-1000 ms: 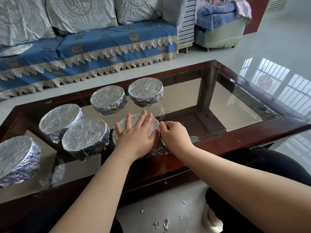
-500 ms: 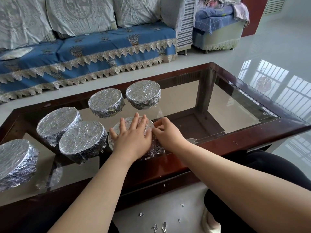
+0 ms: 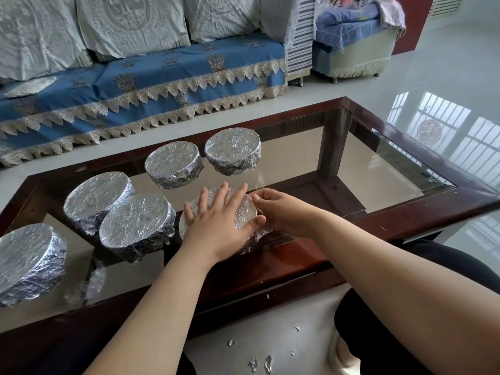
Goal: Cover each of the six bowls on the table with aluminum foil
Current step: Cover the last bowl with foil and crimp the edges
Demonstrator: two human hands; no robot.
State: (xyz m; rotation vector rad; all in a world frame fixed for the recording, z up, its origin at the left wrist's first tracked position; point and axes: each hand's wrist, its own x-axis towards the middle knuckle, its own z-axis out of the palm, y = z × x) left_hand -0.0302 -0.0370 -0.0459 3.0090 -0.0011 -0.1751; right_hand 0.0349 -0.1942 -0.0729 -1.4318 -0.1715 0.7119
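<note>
5 bowls (image 3: 136, 221) wrapped already. 6th bowl (image 3: 243, 212), at table's (image 3: 446, 207) near edge: left hand (image 3: 219, 228) flat on foil top, right hand (image 3: 281, 212) pinching foil at rim. Nearly done, I'd say.

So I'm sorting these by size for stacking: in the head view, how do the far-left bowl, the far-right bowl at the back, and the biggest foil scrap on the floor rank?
1. Far-left bowl looks largest, though it sits nearer the camera, so it is unsure.
2. Back-right bowl, possibly the same real size.
3. Foil scrap, clearly smallest.
</note>
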